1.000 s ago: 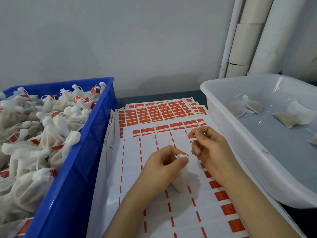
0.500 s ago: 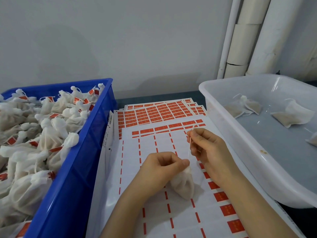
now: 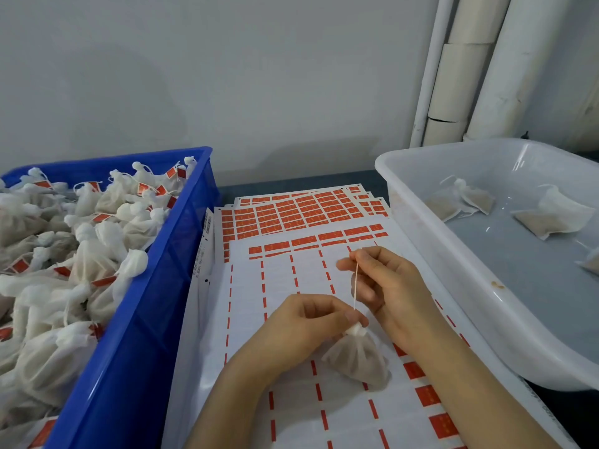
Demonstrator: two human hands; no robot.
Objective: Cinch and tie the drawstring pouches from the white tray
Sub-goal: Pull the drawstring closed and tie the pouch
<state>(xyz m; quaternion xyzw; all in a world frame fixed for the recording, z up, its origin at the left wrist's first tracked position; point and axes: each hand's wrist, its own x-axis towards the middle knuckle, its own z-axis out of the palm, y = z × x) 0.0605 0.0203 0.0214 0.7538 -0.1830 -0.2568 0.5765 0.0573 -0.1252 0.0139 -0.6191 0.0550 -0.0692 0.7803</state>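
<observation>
Head view: the pouch (image 3: 356, 358) sits on the label sheets (image 3: 282, 286) just under the 2 hands, neck upward. The left hand (image 3: 304, 322) pinches the gathered neck. The right hand (image 3: 385, 280), near it but apart, pinches the drawstring (image 3: 356, 283), which runs taut from the neck away from the person (almost straight up the frame). Tying probably calls for the right hand to loop that string back round the neck. The white tray (image 3: 460, 286) lies right and the blue crate (image 3: 146, 319) left, neither in the way.
</observation>
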